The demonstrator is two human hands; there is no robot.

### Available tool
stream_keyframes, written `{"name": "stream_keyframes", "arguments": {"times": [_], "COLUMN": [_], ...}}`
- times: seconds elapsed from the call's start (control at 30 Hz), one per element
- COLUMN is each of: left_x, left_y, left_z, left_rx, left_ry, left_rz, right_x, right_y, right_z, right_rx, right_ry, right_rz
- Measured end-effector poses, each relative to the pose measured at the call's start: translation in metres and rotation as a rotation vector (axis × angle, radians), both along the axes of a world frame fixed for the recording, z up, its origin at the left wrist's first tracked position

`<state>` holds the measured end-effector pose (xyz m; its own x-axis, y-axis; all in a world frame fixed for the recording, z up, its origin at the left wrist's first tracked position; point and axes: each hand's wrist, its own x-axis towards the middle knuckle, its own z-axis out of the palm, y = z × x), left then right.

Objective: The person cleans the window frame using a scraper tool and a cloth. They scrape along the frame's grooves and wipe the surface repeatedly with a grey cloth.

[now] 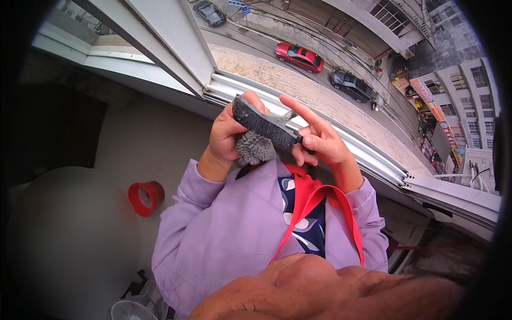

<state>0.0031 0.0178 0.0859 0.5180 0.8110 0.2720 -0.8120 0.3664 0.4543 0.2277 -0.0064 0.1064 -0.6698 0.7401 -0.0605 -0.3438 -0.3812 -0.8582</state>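
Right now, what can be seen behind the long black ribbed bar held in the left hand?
Shaggy grey material shows past both long edges of the long black ribbed bar. What lies directly behind it is covered.

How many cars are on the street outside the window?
3: a dark car farthest left, a red car in the middle and a black car farthest right; more may be hidden.

Black tool (266,127) matt, ridged; grey pad (255,149) fuzzy cloth
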Motion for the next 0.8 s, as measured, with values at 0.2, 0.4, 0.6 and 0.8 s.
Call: {"name": "stream_keyframes", "arguments": {"times": [0.2, 0.4, 0.6, 0.8], "left_x": [-0.005, -0.031, -0.015, 0.031], "left_y": [0.023, 0.027, -0.002, -0.043], "left_z": [0.021, 0.040, 0.046, 0.030], "left_rx": [0.160, 0.420, 0.575, 0.567], "left_ry": [0.130, 0.689, 1.157, 0.823], "left_rz": [-0.179, 0.056, 0.094, 0.024], "right_x": [0.014, 0.048, 0.058, 0.055], "right_y": [0.011, -0.004, -0.023, -0.048], "right_z": [-0.012, 0.008, 0.042, 0.031], "right_rx": [0.044, 0.099, 0.198, 0.440], "right_ry": [-0.145, -0.069, -0.196, -0.336], "right_rz": [0.149, -0.242, -0.386, -0.618]}}
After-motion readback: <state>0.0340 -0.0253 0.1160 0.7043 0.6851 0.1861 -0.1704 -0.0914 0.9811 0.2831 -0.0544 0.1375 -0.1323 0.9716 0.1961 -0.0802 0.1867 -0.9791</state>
